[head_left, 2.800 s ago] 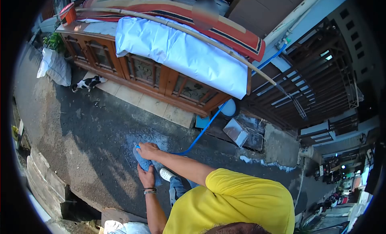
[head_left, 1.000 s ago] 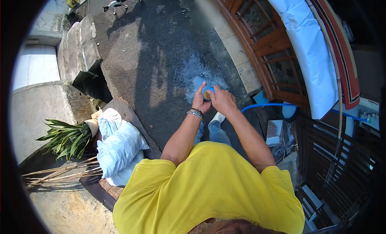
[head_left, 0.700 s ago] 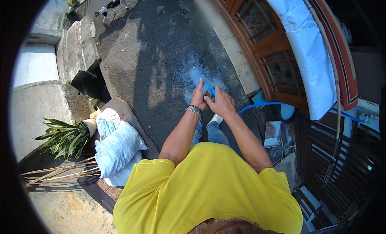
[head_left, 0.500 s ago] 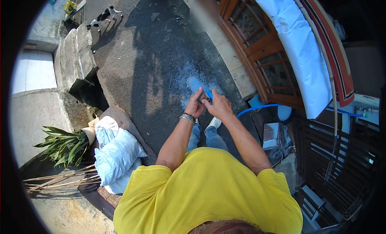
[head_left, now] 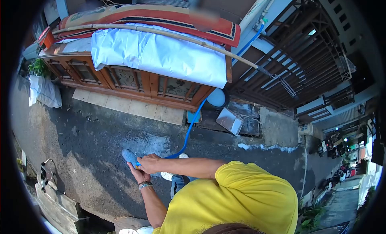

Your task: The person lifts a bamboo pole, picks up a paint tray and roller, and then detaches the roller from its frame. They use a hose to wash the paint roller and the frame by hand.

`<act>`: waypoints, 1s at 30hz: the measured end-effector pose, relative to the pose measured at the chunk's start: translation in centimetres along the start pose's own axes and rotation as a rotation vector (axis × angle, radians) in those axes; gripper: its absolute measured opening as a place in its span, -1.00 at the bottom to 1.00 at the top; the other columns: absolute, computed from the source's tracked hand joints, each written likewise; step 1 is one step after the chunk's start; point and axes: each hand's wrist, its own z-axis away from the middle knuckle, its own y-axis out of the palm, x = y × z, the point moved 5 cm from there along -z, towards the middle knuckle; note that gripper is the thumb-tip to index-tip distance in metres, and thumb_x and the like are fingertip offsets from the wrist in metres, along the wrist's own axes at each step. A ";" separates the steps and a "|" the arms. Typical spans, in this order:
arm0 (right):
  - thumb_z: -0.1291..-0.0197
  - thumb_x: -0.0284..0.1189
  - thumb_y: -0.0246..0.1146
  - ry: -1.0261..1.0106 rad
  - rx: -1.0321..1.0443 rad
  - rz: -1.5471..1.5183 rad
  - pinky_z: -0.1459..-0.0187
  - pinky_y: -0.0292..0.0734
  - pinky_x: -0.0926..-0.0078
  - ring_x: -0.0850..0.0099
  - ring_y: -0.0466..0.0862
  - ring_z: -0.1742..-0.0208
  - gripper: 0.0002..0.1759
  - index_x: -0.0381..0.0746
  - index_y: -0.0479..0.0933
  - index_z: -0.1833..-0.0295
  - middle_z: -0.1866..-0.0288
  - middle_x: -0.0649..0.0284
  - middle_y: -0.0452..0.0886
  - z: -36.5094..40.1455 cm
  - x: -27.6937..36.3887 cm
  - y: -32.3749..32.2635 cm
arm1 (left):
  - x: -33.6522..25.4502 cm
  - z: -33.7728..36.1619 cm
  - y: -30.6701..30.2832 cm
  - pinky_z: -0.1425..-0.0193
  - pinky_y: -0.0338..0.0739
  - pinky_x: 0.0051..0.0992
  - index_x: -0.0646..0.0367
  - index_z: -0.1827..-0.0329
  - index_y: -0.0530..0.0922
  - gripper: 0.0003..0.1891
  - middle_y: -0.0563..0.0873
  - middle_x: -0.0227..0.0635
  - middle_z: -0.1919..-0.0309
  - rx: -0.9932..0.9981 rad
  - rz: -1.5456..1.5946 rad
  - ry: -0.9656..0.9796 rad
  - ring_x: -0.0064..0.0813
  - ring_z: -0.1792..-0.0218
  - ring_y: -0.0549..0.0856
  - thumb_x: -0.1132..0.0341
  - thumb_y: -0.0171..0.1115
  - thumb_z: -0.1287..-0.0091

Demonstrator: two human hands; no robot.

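A grey-blue, rounded, elongated thing that looks like a shoe (head_left: 129, 156) is held out over the wet pavement. My left hand (head_left: 139, 174), with a bracelet at the wrist, is closed around its near end. Right beside it, my right hand (head_left: 149, 164) is closed on the end of a blue hose (head_left: 186, 142), partly hidden by the fingers. The hose runs back toward the wooden cabinet. Whitish suds or wet marks (head_left: 150, 143) lie on the ground just beyond the hands.
Beyond the pavement stands a wooden cabinet (head_left: 152, 86), topped by a white sheet (head_left: 161, 57), a red rug (head_left: 148, 14) and a bamboo pole (head_left: 169, 34). A round blue basin (head_left: 216, 98) sits at its right end. A black-and-white cat (head_left: 45, 173) is at left. Parked motorcycles (head_left: 331, 147) are far right.
My view and body have turned right, so the cabinet now lies ahead and the cat appears lower left. Both hands stay together, holding the shoe-like thing and the hose.
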 end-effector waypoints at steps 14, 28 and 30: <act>-0.43 -0.02 0.07 0.059 -0.035 0.164 -0.10 0.58 -0.09 -0.11 0.71 -0.08 -0.44 -0.31 0.50 -0.21 0.00 -0.14 0.72 0.4 -0.1 -1.5 | 4.2 -2.1 -3.1 -0.12 0.62 -0.16 0.03 -0.12 0.53 -0.49 0.73 -0.32 0.08 -0.094 -0.116 -0.011 -0.29 0.02 0.72 -0.22 -0.04 -0.53; -0.43 0.00 0.06 -0.023 0.086 0.243 -0.15 0.52 -0.17 -0.22 0.66 -0.12 -0.39 -0.17 0.35 -0.40 -0.06 -0.21 0.68 -1.8 0.8 1.7 | 1.2 1.3 -3.2 0.07 0.71 -0.16 0.09 -0.16 0.51 -0.49 0.70 -0.25 0.07 -0.242 -0.135 0.096 -0.29 0.13 0.76 -0.17 0.08 -0.47; -0.39 0.05 0.12 -0.024 0.112 0.254 -0.19 0.50 -0.14 -0.20 0.64 -0.16 -0.30 -0.16 0.31 -0.47 -0.10 -0.22 0.67 -1.6 1.4 2.2 | 2.1 -0.1 -6.0 -0.13 0.63 -0.10 0.09 -0.23 0.49 -0.36 0.69 -0.22 -0.02 -0.189 -0.055 0.075 -0.25 -0.06 0.70 -0.31 -0.11 -0.53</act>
